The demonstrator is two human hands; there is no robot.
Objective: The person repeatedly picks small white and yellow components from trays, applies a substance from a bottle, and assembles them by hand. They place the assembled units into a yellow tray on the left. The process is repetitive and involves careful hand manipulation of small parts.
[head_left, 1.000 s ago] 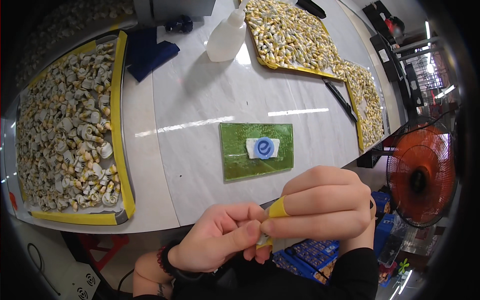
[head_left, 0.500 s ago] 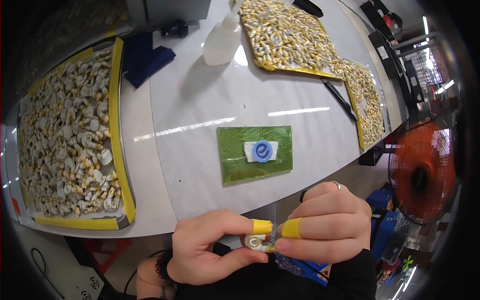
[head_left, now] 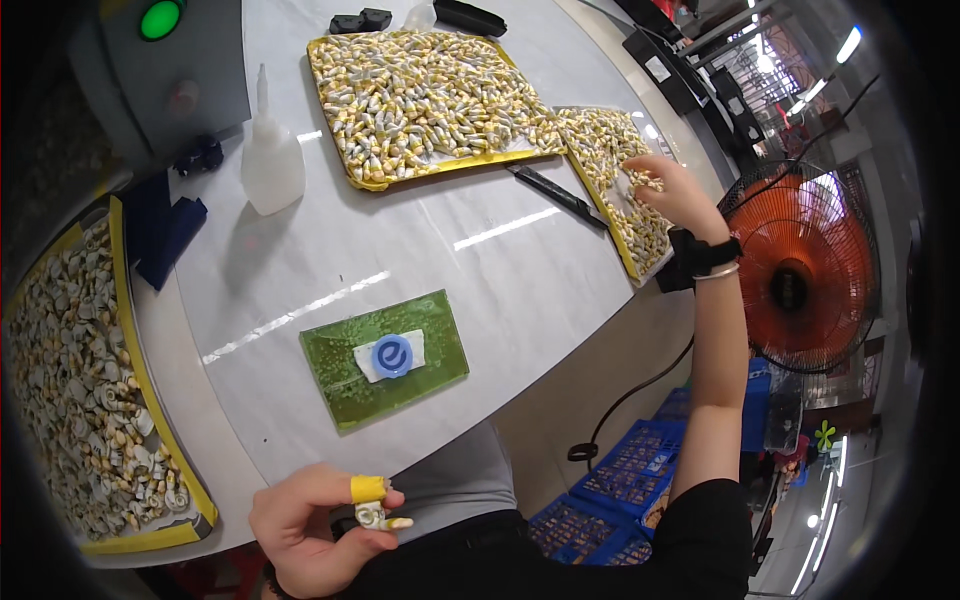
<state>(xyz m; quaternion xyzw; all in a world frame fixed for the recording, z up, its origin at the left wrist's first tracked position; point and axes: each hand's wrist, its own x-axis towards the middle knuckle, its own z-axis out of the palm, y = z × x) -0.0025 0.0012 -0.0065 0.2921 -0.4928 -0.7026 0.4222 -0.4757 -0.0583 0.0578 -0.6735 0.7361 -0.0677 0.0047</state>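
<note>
Near the bottom of the head view, my left hand (head_left: pixel 318 525) pinches a small white ornament (head_left: pixel 371 515) between thumb and forefinger. It has a squarish body with a curled relief, and a yellowish pointed tip sticks out to the right. Yellow tape wraps the forefinger. At the right, my outstretched right hand (head_left: pixel 680 200) is down at a tray (head_left: pixel 625 262) of small pointed white-and-yellow pieces. Its thumb and fingers close around a pale piece (head_left: pixel 646 181), partly hidden by the fingers.
A green mat (head_left: pixel 440 360) carries a blue round cap (head_left: pixel 392 355). Behind it stand a white squeeze bottle (head_left: pixel 272 165) and a larger yellow-edged tray (head_left: pixel 470 160) of pieces. A black cutter (head_left: pixel 557 196) lies alongside. Left is a tray (head_left: pixel 150 405) of ornaments; right, an orange fan (head_left: pixel 805 270).
My right hand has left the ornament and reached far right to the tray of pointed pieces. The left hand keeps hold of the ornament. The view has turned to the right.
</note>
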